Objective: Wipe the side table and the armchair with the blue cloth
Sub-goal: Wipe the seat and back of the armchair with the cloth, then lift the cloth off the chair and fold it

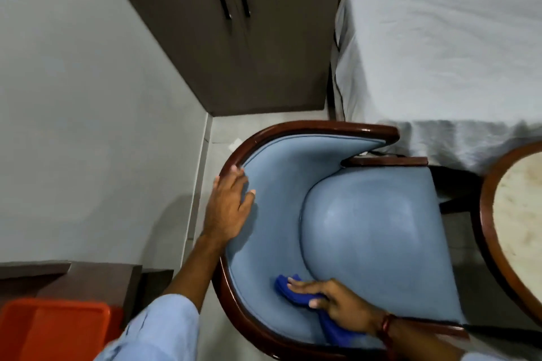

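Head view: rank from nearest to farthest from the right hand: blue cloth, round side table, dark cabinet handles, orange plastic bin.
1. Blue cloth: pressed under the right hand, on the blue armchair's inner padding.
2. Round wood-rimmed side table: at the right edge of the view.
3. Orange plastic bin: bottom-left corner.
4. Dark cabinet handles: at the top, on the brown cabinet doors.

No text, label, brand, number or sign can be read in this view.
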